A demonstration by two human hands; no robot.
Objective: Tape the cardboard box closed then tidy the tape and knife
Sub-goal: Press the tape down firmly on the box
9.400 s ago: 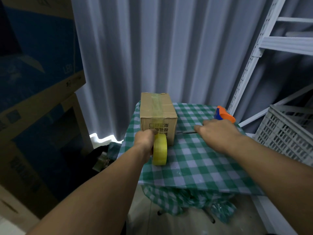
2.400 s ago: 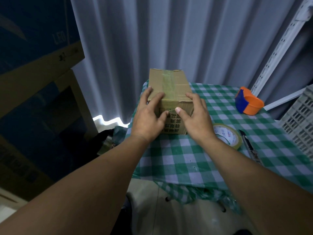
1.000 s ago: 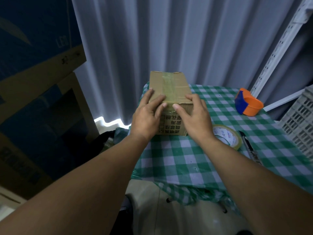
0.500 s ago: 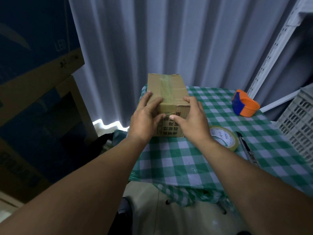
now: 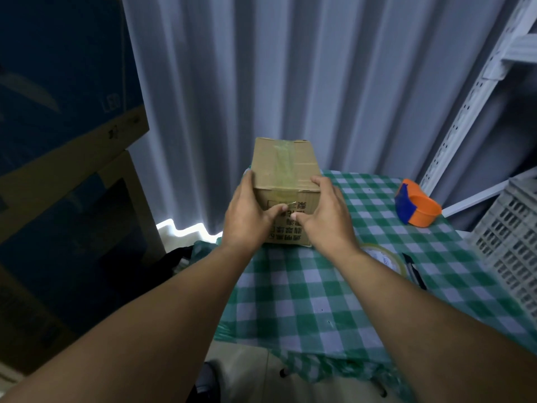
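A small cardboard box (image 5: 286, 167) stands at the far left corner of the table with the green checked cloth (image 5: 319, 289), a strip of tape running along its top and down its near face. My left hand (image 5: 247, 216) clasps the box's left side and my right hand (image 5: 325, 219) its right side, both thumbs pressing on the near face. The yellow tape roll (image 5: 385, 257) lies flat right of the box, partly behind my right forearm. A dark knife (image 5: 415, 270) lies just right of the roll.
An orange and blue tape dispenser (image 5: 415, 206) sits at the table's far right. A grey plastic crate (image 5: 511, 237) stands to the right, white metal shelving (image 5: 465, 103) behind it. Large cardboard boxes (image 5: 66, 158) are stacked on the left, a curtain hangs behind.
Earlier I held the tape roll against the box; it now lies on the table. In the last second my fingers moved from the box's top to its sides, thumbs sliding down the near face.
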